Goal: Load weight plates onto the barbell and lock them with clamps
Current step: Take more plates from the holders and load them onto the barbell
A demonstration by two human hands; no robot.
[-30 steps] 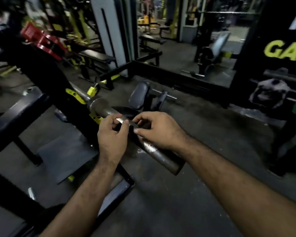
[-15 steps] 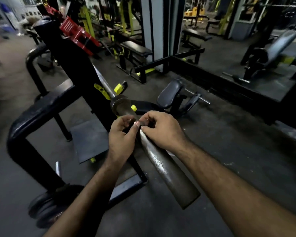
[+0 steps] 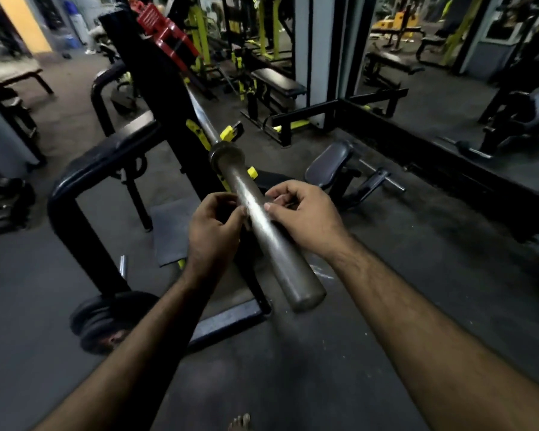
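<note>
bare steel barbell sleeve (image 3: 271, 241), plates (image 3: 106, 318) on floor

Commercial gym, weight-training area. Identified by: steel barbell sleeve (image 3: 271, 244) resting on a black rack upright (image 3: 156, 98) with red hooks (image 3: 165, 29); stack of black weight plates (image 3: 106, 318) lying on the dark rubber floor (image 3: 324, 368) beside the rack base; flat padded bench (image 3: 277, 82) on a yellow-and-black frame; further yellow-framed machines (image 3: 199, 26) behind; small padded seat (image 3: 327, 166) low on the floor; black floor-level frame rail (image 3: 386, 119) bordering a second zone with more benches. Dim lighting throughout; background detail blurred.
</note>
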